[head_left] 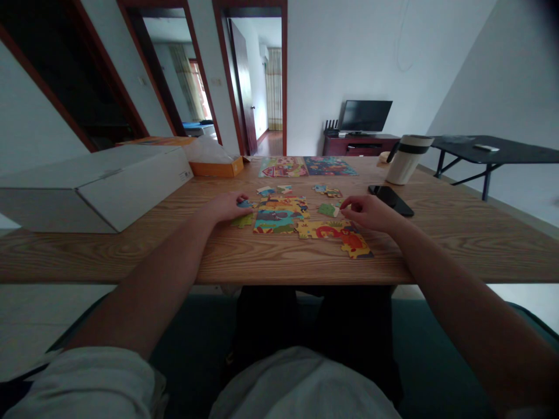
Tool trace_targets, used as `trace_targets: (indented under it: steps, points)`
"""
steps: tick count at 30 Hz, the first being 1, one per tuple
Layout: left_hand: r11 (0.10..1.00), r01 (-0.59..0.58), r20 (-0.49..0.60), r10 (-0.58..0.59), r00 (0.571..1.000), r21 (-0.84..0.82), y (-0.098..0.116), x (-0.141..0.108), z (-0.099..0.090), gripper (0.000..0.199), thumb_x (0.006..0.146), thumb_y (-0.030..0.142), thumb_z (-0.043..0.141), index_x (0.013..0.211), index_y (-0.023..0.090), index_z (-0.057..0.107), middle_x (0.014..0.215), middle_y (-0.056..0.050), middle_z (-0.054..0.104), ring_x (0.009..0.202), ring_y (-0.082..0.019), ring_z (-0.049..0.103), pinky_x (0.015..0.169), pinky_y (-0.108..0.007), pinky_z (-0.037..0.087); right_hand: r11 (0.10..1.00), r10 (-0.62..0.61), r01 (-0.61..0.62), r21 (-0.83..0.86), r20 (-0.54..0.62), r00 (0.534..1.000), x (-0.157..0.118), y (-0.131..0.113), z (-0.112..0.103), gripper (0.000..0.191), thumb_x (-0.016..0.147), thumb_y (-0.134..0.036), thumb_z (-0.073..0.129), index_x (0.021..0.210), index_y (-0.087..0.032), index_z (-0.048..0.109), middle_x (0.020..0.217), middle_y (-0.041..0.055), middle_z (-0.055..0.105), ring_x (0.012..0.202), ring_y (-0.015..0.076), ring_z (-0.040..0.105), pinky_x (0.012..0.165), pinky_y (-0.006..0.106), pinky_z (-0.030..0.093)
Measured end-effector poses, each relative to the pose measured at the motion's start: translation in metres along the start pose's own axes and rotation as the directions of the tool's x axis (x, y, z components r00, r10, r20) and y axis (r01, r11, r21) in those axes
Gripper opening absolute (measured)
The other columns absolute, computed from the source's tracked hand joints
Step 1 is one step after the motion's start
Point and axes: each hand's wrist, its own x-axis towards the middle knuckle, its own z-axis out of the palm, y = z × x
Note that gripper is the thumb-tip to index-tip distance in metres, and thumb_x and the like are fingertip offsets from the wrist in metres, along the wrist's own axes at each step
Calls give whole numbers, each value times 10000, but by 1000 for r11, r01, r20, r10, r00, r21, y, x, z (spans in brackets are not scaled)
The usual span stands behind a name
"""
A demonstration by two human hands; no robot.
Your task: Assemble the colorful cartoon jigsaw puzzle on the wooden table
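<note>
A partly joined jigsaw puzzle lies flat on the table, with yellow and teal animal pictures. A yellow strip with a red animal extends from its lower right. My left hand is at the puzzle's left side, its fingers curled round a blue puzzle piece. A green piece lies just below that hand. On the other side, my right hand has thumb and forefinger pinched at the edge of a green and white puzzle piece. Loose pieces and a small joined group lie beyond.
Two picture sheets lie at the table's far edge. A white box and an orange open box stand left. To the right are a black phone and a white travel mug. A dark folding table stands beyond.
</note>
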Motion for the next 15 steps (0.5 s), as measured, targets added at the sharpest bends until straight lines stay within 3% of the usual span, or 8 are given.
trace_targets:
  steps: [5,9,15]
  points:
    - [1000,10,11,-11,1000,24,3,-1,-1,577,818,556,640,1282,215,630,1287,-115,671,1146,-289,638,958,-350,485,997,-81,80,11,42,996,0,-2,6,348,848,-464,620,995,-166,722,791,53,684,656,167,596,608,283,443]
    - [1000,-7,-4,7,1000,23,3,-1,-1,529,809,496,648,1260,221,638,1254,-104,688,1119,-281,645,956,-354,487,994,-103,106,-21,127,987,0,-4,12,499,808,-560,695,1153,-200,722,1014,93,725,825,218,659,724,313,507]
    - [999,-3,6,3,1000,54,4,-2,-3,514,798,450,643,1256,218,638,1256,-99,685,1105,-274,652,946,-340,493,992,-122,126,-9,179,976,2,-3,14,470,934,-554,558,1242,-233,709,1194,102,715,1020,264,677,915,364,517]
